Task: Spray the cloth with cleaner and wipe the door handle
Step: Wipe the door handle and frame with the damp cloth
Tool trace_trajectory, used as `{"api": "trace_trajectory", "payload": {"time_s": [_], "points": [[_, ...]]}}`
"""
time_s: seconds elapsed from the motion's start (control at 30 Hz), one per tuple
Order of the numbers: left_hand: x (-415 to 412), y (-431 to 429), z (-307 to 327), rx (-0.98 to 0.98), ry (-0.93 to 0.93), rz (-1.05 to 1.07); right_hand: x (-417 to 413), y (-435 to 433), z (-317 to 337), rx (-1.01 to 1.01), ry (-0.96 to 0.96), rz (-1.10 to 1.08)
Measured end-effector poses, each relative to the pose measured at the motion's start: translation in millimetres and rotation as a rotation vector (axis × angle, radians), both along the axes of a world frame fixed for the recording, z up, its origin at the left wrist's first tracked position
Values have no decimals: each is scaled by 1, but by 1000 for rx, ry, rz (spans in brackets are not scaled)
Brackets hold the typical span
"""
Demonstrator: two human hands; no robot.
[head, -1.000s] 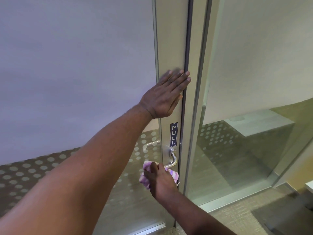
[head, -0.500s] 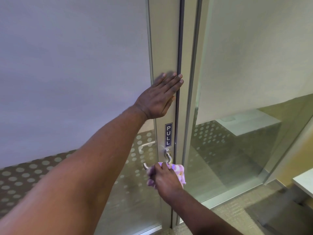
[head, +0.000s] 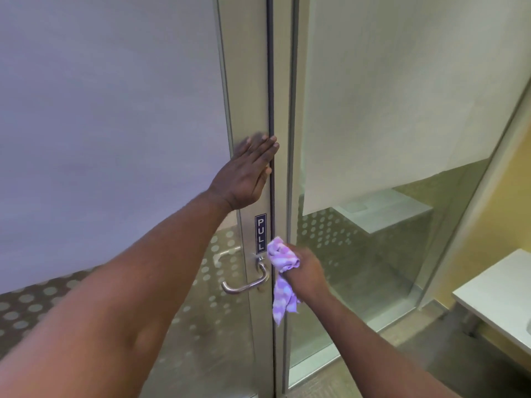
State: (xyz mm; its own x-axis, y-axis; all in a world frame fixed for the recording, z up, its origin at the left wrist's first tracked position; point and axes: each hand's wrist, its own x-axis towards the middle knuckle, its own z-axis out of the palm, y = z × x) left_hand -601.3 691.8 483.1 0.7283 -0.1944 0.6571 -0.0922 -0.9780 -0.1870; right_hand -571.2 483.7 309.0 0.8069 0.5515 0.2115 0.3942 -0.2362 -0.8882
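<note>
The silver lever door handle (head: pixel 244 284) sticks out to the left from the metal door frame (head: pixel 247 81), below a dark PULL sign (head: pixel 260 233). My right hand (head: pixel 306 272) grips a purple-and-white cloth (head: pixel 282 278), just right of the handle's base, with the cloth's tail hanging down. The cloth is off the lever; the whole lever shows. My left hand (head: pixel 248 173) lies flat with fingers stretched out on the door frame above the sign. No spray bottle is in view.
The door has frosted glass (head: pixel 109 124) with a dotted band low down. To the right stands a glass side panel (head: pixel 373 225). A white table (head: pixel 500 297) juts in at the lower right over carpeted floor.
My right hand with the cloth has moved off the lever to the right and up, uncovering the handle. My left hand has stayed flat on the frame.
</note>
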Motion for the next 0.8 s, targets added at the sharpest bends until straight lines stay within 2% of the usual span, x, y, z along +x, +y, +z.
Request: {"api": "trace_trajectory", "payload": {"time_s": [0.1, 0.17, 0.3, 0.4, 0.43, 0.53, 0.63, 0.8], "points": [[-11, -12, -12, -78, 42, -59, 9, -10, 25, 353, 335, 13], [-22, -19, -27, -220, 74, -45, 18, -17, 39, 583, 550, 103], [-38, -37, -45, -735, 156, -8, 29, -24, 66, 798, 739, 257], [-37, -51, -46, -1223, 374, -128, 33, -27, 80, 832, 804, 355], [-37, -52, -47, -1333, 480, -161, 33, -29, 84, 826, 821, 371], [-40, -58, -49, -1451, 656, -227, 35, -29, 93, 794, 808, 382], [-42, -63, -45, -1499, 558, -239, 36, -32, 96, 744, 650, 378], [-44, -62, -40, -1503, 423, -240, 26, -44, 99, 552, 404, 344]]}}
